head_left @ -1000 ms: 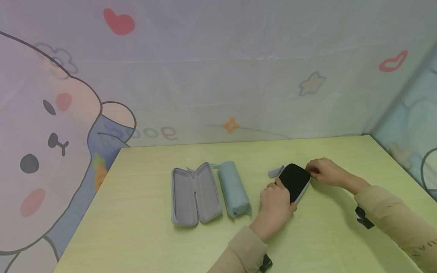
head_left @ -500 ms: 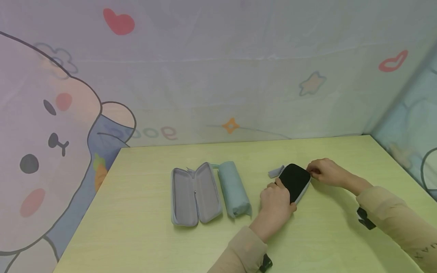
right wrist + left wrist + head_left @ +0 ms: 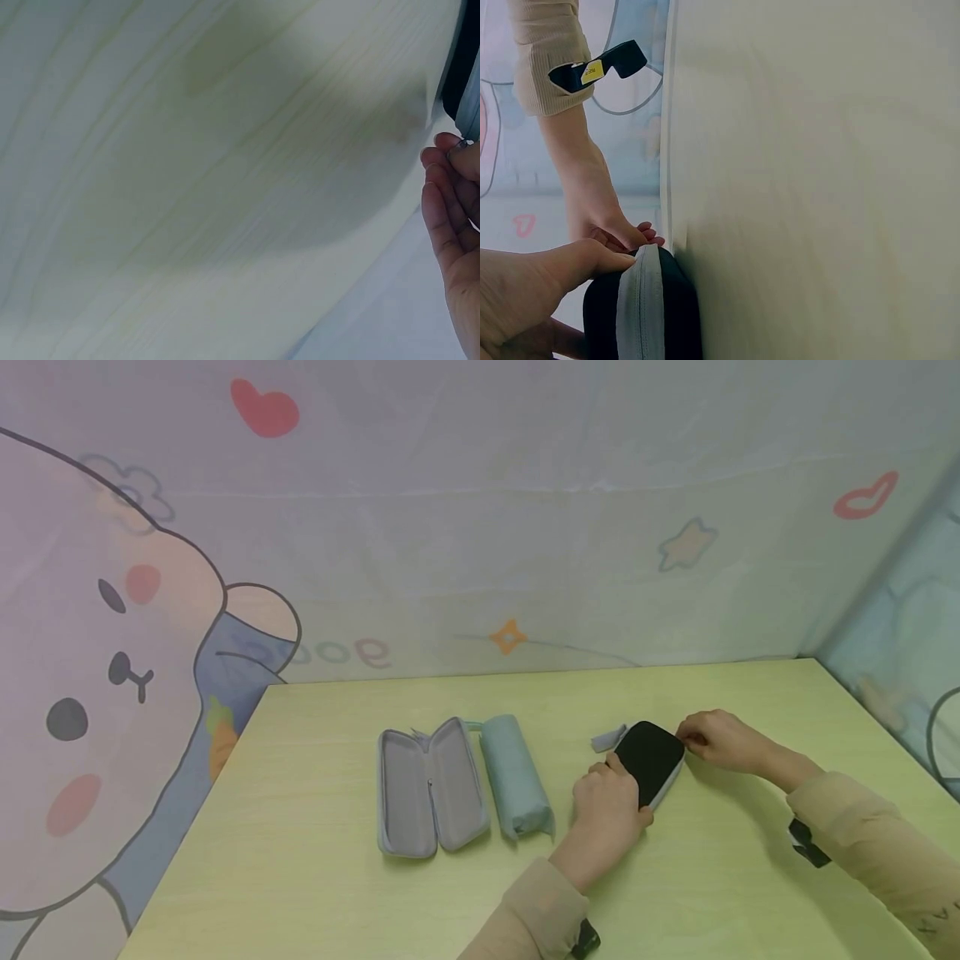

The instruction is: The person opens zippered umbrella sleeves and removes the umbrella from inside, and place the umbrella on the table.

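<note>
A: Item under inspection, and its position?

B: A black case (image 3: pixel 651 758), lying on the right-hand part of the table (image 3: pixel 300 893). A grey zip band (image 3: pixel 640 307) runs along its side; a grey strap (image 3: pixel 609 739) juts from its far left edge.

A: Condition of the hands?

B: Left hand (image 3: pixel 606 802) curled across the near half of the case, fingers on one side, thumb on the other, gripping it. Right hand (image 3: pixel 723 739) at the far right corner, thumb and forefinger together, pinching a small zip pull (image 3: pixel 463 143).

A: Adjacent items?

B: To the left, apart from the black case, a teal pouch (image 3: pixel 515 777). Just beside that, a grey case (image 3: pixel 408 802), its two halves spread, lining upward.

A: Beyond?

B: A printed backdrop (image 3: pixel 450 527) behind the table, cartoon animal (image 3: pixel 90 652) at left.
</note>
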Motion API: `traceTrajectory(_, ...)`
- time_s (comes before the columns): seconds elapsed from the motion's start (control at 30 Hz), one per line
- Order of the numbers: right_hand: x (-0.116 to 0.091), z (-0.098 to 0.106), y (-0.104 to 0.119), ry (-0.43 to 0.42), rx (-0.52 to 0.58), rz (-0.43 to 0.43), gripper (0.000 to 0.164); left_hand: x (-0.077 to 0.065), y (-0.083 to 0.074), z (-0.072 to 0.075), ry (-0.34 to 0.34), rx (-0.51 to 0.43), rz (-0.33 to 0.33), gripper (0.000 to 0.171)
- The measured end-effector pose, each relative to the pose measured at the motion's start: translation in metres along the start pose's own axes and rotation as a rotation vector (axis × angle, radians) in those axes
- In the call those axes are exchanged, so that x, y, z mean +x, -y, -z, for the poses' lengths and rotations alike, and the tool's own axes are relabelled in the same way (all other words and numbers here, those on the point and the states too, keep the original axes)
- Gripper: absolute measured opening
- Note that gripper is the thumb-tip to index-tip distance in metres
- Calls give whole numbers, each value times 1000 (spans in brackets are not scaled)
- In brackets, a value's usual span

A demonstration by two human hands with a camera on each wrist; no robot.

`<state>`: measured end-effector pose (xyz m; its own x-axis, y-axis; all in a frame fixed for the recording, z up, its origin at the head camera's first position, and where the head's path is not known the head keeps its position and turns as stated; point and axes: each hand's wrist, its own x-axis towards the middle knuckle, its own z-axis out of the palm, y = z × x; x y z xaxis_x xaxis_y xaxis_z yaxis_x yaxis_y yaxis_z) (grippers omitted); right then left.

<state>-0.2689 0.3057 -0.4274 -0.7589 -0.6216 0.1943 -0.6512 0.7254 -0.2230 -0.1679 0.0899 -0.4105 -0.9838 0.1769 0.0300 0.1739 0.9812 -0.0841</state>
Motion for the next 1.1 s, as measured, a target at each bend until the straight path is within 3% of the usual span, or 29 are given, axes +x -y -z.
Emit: traceTrajectory(1.1,-18,-3,5,-54,0,-23,16,-1,-1,-1,-14,13,-1,81)
